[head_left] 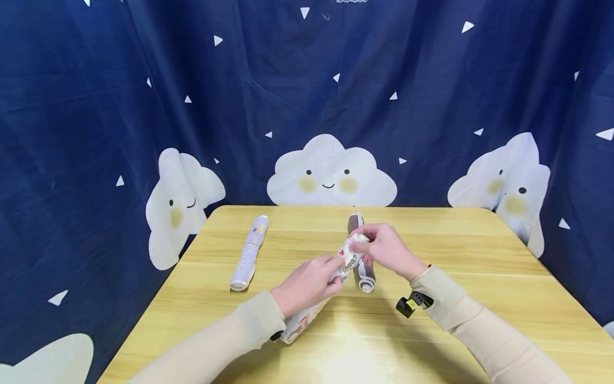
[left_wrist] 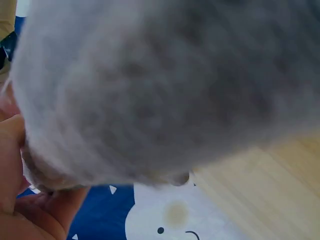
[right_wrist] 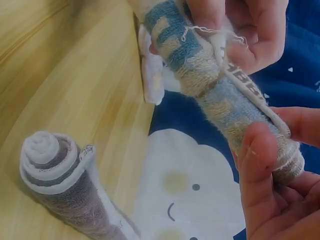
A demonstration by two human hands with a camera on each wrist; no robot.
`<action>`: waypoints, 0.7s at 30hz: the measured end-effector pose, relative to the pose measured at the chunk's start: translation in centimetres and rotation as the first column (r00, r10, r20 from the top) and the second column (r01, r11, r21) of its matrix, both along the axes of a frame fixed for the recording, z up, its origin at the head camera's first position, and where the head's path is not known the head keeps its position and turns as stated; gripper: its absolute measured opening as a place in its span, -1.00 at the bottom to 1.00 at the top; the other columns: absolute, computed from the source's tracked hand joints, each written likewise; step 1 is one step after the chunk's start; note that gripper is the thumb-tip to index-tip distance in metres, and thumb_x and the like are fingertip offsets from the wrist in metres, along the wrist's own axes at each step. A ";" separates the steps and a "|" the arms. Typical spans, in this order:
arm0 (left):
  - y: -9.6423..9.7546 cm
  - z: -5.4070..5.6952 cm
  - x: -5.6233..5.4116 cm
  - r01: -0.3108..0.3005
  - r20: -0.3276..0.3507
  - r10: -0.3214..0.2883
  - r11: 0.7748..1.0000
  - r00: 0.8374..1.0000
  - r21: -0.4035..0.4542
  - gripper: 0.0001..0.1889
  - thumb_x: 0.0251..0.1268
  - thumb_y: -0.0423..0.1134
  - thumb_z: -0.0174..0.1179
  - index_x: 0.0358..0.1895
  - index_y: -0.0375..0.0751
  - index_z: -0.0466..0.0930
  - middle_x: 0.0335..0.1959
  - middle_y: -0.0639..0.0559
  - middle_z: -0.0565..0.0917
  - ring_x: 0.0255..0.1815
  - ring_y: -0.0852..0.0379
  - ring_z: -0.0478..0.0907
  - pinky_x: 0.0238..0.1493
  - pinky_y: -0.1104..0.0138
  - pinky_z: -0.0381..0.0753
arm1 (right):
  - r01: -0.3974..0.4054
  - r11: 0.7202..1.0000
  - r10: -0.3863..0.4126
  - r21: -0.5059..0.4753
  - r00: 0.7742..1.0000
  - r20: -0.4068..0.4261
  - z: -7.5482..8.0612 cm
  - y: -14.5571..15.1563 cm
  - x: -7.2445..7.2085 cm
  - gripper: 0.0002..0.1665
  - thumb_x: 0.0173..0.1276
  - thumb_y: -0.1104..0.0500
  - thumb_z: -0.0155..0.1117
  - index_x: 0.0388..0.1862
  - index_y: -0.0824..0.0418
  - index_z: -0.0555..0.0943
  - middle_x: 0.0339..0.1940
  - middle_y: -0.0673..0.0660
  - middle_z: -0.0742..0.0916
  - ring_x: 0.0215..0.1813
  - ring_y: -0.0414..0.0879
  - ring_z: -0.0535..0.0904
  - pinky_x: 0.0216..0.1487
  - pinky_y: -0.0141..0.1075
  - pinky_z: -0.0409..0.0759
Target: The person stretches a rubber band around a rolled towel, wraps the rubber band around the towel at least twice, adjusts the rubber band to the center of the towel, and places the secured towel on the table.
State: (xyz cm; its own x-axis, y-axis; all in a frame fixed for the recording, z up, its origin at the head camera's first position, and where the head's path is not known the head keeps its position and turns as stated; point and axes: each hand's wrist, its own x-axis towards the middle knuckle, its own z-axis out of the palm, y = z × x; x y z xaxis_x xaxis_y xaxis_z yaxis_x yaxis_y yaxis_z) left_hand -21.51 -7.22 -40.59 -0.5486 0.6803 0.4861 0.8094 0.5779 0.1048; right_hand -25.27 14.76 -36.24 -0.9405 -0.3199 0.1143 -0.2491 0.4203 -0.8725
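A rolled white towel (head_left: 352, 261) with RABBIT lettering slants above the table between both hands. My left hand (head_left: 307, 284) grips it around the middle. At its upper end, my right hand (head_left: 387, 252) holds the roll between thumb and fingers. The right wrist view shows blue and beige patches on this towel (right_wrist: 225, 107), with a loose white thread by its hemmed edge. It fills the left wrist view as a blurred mass. Just behind the hands lies a grey-brown rolled towel (head_left: 365, 274), partly hidden by the right hand and the held roll.
A lavender rolled towel (head_left: 249, 253) lies on the left side of the wooden table (head_left: 455, 250). Behind the table hangs a dark blue curtain (head_left: 288, 69) with white clouds and triangles.
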 end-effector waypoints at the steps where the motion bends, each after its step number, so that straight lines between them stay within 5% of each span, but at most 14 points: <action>1: 0.1 0.0 0.1 -0.007 0.008 0.007 1.000 1.000 -0.002 -0.88 0.22 -0.29 0.17 -0.23 -0.09 0.45 -0.38 0.10 0.51 -0.53 0.31 0.36 -0.57 0.62 0.31 | 0.005 1.000 -0.005 -0.003 1.000 0.001 0.0 0.0 0.0 -0.74 0.27 0.21 0.39 -0.07 0.26 0.70 -0.45 0.13 0.73 -0.57 0.10 0.61 -0.58 -0.28 0.59; 6: 0.6 -0.2 0.2 -0.019 -0.019 0.019 1.000 1.000 0.011 -0.88 0.24 -0.28 0.16 -0.20 -0.08 0.45 -0.34 0.11 0.52 -0.53 0.32 0.38 -0.58 0.62 0.32 | 0.021 1.000 -0.021 -0.015 1.000 -0.003 0.3 0.3 0.1 -0.73 0.27 0.26 0.37 -0.07 0.33 0.69 -0.43 0.15 0.73 -0.58 -0.04 0.59 -0.56 -0.30 0.60; 13: 0.6 -1.0 -0.1 0.003 -0.188 0.012 0.997 0.982 0.082 -0.69 0.35 -0.30 0.20 0.13 -0.11 0.49 -0.18 0.05 0.63 -0.48 0.32 0.50 -0.51 0.62 0.45 | 0.064 0.998 -0.064 0.011 0.998 -0.020 1.2 0.8 0.3 -0.75 0.30 0.24 0.33 -0.07 0.30 0.69 -0.39 0.16 0.74 -0.48 0.09 0.66 -0.47 -0.27 0.63; 21: 1.3 -0.1 0.2 -0.041 -0.240 0.041 0.999 0.970 0.001 -0.68 0.37 -0.27 0.21 0.15 -0.17 0.48 -0.31 0.03 0.59 -0.58 0.30 0.43 -0.62 0.59 0.37 | 0.098 0.995 -0.096 0.028 0.994 -0.054 1.3 1.1 0.3 -0.78 0.30 0.20 0.36 -0.11 0.26 0.70 -0.40 0.14 0.75 -0.53 -0.04 0.64 -0.48 -0.26 0.65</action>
State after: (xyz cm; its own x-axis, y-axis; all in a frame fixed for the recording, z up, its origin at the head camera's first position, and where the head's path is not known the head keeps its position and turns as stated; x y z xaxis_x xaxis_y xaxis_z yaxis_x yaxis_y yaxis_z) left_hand -21.29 -5.94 -40.69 -0.4435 0.6618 0.6044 0.7862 0.6111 -0.0923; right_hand -24.94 15.85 -34.90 -0.9602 -0.2316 0.1562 -0.2512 0.4708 -0.8457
